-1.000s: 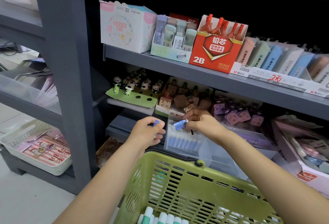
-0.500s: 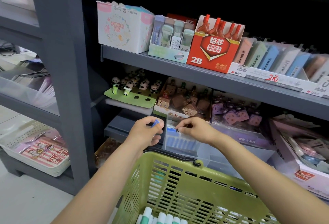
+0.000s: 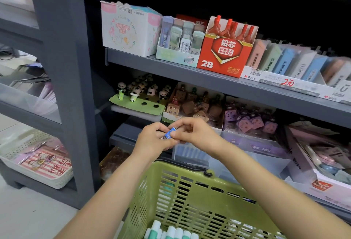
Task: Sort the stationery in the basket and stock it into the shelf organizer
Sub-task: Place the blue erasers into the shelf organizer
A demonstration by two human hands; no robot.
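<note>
My left hand and my right hand meet above the green basket, in front of the lower shelf. Both pinch a small blue-and-white eraser between their fingertips. Just below and behind the hands stands a clear plastic organizer with a row of blue erasers packed upright in it. White-and-green capped items lie in the basket's near end.
Panda figures, brown and purple novelty erasers fill the middle shelf. A red 2B lead box and pastel boxes stand on the upper shelf. A grey shelf post rises left; a white basket sits low left.
My right hand left the clear organizer and moved left to meet my left hand. Both now pinch the blue eraser that the left hand held alone.
</note>
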